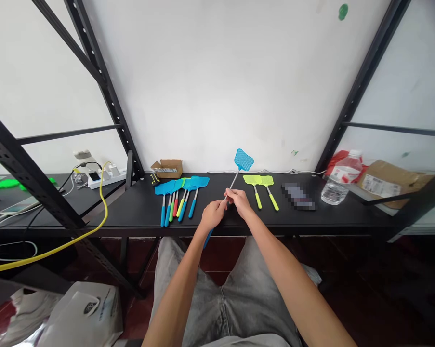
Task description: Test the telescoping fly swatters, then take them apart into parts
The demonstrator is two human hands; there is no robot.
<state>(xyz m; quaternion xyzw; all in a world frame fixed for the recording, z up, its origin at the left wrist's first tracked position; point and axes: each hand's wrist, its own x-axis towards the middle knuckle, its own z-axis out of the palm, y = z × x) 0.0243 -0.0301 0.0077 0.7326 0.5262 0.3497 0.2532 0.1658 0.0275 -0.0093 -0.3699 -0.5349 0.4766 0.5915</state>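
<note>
The left hand (213,215) and right hand (239,201) are gripping a blue swatter (243,159) by its shaft above the bench (130,208); at right, a bottle (338,182) and brown package (407,174) are showing unreadable labels.

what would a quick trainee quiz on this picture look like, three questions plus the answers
1. Multiple choice: which colour is the head of the swatter that the left grip and right grip are both on?
A) red
B) blue
C) yellow-green

2. True or false: the open cardboard box stands farther left than the clear bottle.

3. Count: how many yellow-green swatters lie on the table to the right of the held one?

Key: 1. B; 2. True; 3. Two
</note>
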